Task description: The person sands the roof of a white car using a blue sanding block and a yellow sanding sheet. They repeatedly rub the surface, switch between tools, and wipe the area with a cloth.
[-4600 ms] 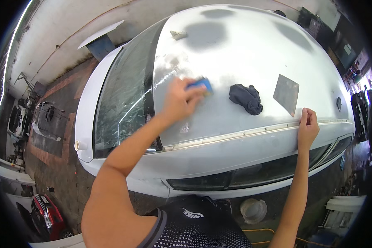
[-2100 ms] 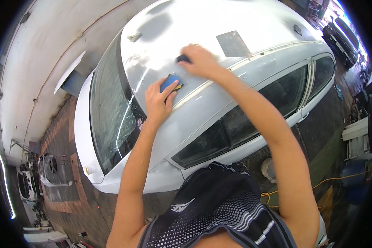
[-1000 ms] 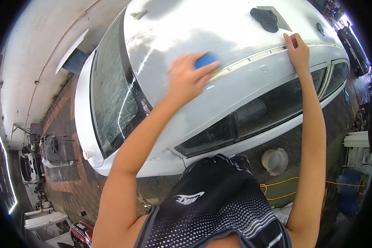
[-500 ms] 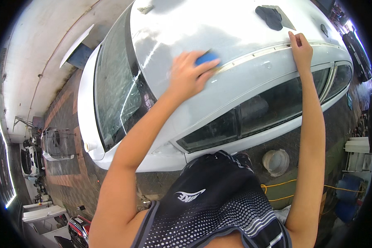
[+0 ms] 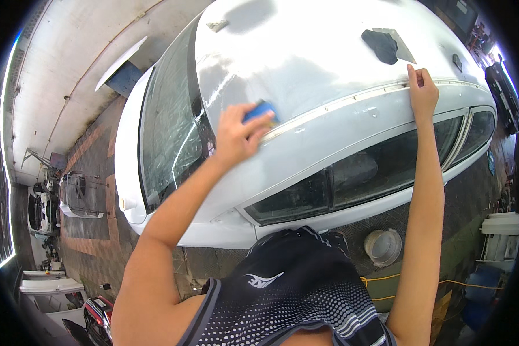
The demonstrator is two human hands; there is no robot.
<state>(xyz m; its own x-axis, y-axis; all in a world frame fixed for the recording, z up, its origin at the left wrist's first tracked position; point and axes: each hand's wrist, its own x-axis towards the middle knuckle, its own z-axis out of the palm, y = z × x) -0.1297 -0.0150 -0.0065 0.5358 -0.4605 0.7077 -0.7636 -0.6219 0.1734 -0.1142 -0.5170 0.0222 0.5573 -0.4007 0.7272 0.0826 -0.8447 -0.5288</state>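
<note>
My left hand (image 5: 236, 134) is closed round a blue sanding block (image 5: 261, 113), slightly smeared by motion. The block lies against the white and grey car roof (image 5: 305, 75), beside the trim channel (image 5: 351, 100) and near the windshield (image 5: 170, 115). Farther right, my right hand (image 5: 424, 95) rests at the same roof edge with its fingers curled in; whether they pinch anything is hidden. Just beyond it, a dark cloth (image 5: 379, 46) lies partly over a grey flat sheet (image 5: 405, 51) on the roof.
A small crumpled piece (image 5: 217, 25) and a small dark object (image 5: 457, 62) sit on the roof. Below the car's side windows, a bucket (image 5: 383, 248) stands on the floor near a yellow cord (image 5: 467, 284). A loose white panel (image 5: 121, 62) is beyond the hood.
My left hand has slid the sanding block along the roof edge toward the windshield. My right hand stays at about the same spot on the roof edge. The whole view has shifted a little.
</note>
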